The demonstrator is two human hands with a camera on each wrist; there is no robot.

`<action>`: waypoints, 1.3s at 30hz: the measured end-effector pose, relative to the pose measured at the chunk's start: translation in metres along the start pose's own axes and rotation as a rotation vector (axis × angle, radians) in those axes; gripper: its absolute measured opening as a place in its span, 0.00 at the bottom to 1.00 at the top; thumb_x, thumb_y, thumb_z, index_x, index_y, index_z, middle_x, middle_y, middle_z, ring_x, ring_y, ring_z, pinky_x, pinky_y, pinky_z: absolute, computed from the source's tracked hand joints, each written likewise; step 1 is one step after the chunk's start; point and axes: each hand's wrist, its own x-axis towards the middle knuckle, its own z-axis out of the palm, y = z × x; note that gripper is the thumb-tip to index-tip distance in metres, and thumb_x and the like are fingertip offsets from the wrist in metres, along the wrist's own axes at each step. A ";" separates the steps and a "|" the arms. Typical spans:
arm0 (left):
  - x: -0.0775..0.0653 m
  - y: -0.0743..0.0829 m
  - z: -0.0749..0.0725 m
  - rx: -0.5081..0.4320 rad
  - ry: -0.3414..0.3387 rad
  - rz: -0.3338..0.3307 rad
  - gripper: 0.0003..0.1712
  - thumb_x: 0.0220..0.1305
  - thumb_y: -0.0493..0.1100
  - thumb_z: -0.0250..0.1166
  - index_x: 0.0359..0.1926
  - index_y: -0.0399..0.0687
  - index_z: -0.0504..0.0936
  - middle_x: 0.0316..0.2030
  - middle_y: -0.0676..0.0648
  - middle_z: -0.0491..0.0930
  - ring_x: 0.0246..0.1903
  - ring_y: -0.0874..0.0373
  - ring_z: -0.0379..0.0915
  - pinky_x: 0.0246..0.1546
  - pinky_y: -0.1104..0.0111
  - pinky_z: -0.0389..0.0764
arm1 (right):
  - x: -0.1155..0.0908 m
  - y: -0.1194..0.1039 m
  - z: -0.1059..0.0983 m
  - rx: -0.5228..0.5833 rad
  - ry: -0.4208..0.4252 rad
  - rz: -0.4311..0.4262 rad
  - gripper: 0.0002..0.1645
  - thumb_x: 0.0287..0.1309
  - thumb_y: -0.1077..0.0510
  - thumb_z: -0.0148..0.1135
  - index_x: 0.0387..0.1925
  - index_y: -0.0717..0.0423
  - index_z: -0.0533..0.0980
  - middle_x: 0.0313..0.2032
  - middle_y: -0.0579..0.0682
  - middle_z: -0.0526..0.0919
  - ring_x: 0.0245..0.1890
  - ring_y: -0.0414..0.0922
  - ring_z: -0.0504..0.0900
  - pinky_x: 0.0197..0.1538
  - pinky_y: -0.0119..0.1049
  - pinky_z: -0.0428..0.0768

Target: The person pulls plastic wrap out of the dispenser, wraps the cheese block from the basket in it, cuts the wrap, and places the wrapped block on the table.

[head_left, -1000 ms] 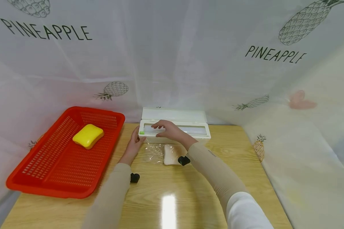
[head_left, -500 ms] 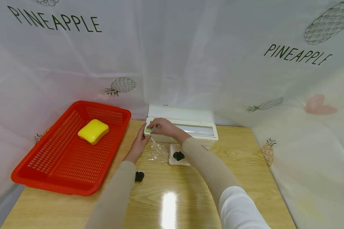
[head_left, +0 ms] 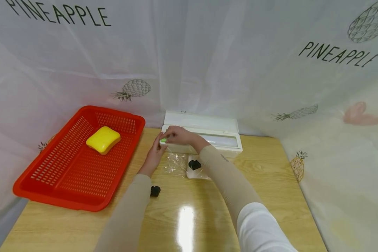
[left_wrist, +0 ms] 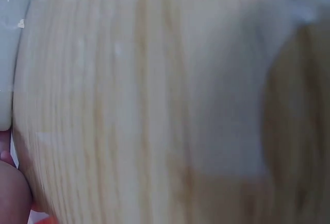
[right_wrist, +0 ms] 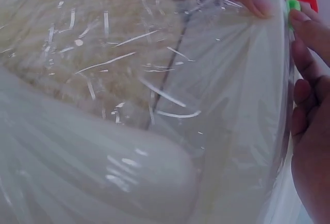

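Observation:
A white cling film dispenser (head_left: 231, 151) stands at the back of the table, lid up, with the film roll (head_left: 222, 140) showing in its window. My left hand (head_left: 152, 158) grips its left end, thumb on the front. My right hand (head_left: 180, 135) reaches across and pinches the green cutter slider (right_wrist: 293, 6) at that same end. Clear cling film (head_left: 175, 163) hangs from the front onto the table. Under the film lies a white, rounded, slice-shaped thing (head_left: 191, 174), partly hidden by the right wrist camera. The left wrist view shows mostly tabletop.
A red plastic basket (head_left: 72, 203) stands at the left with a yellow sponge-shaped block (head_left: 103, 139) inside. Behind the wooden table (head_left: 258, 189) hangs a white curtain (head_left: 201, 70) with pineapple prints, close to the dispenser's raised lid.
My right hand has moved left from above the roll window to the dispenser's left end and now pinches the green slider. The left hand keeps its grip. The head view has shifted slightly.

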 end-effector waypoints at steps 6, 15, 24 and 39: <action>0.000 0.008 0.007 -0.007 -0.003 0.000 0.38 0.73 0.49 0.52 0.75 0.78 0.45 0.71 0.44 0.59 0.64 0.46 0.62 0.62 0.51 0.67 | -0.008 0.005 -0.008 -0.021 -0.028 0.030 0.14 0.64 0.60 0.63 0.51 0.53 0.82 0.39 0.48 0.77 0.40 0.42 0.72 0.44 0.32 0.73; 0.001 0.013 0.016 -0.023 0.005 0.002 0.38 0.73 0.47 0.51 0.75 0.78 0.45 0.72 0.44 0.57 0.65 0.48 0.61 0.63 0.54 0.66 | -0.021 0.007 -0.013 -0.119 -0.014 0.050 0.14 0.65 0.57 0.63 0.51 0.50 0.82 0.33 0.46 0.75 0.33 0.42 0.70 0.38 0.33 0.70; 0.003 0.012 0.015 0.020 0.027 -0.005 0.38 0.72 0.49 0.53 0.76 0.76 0.46 0.73 0.45 0.53 0.69 0.48 0.55 0.67 0.55 0.60 | -0.051 0.019 -0.025 -0.140 0.007 0.096 0.14 0.64 0.57 0.63 0.51 0.49 0.82 0.35 0.46 0.75 0.35 0.42 0.71 0.40 0.34 0.70; 0.002 0.006 0.004 0.032 0.052 0.011 0.39 0.72 0.46 0.54 0.77 0.69 0.47 0.74 0.43 0.51 0.70 0.47 0.52 0.69 0.56 0.53 | -0.118 0.052 -0.044 -0.090 0.055 0.172 0.13 0.64 0.57 0.64 0.49 0.48 0.83 0.37 0.46 0.76 0.38 0.43 0.70 0.43 0.37 0.71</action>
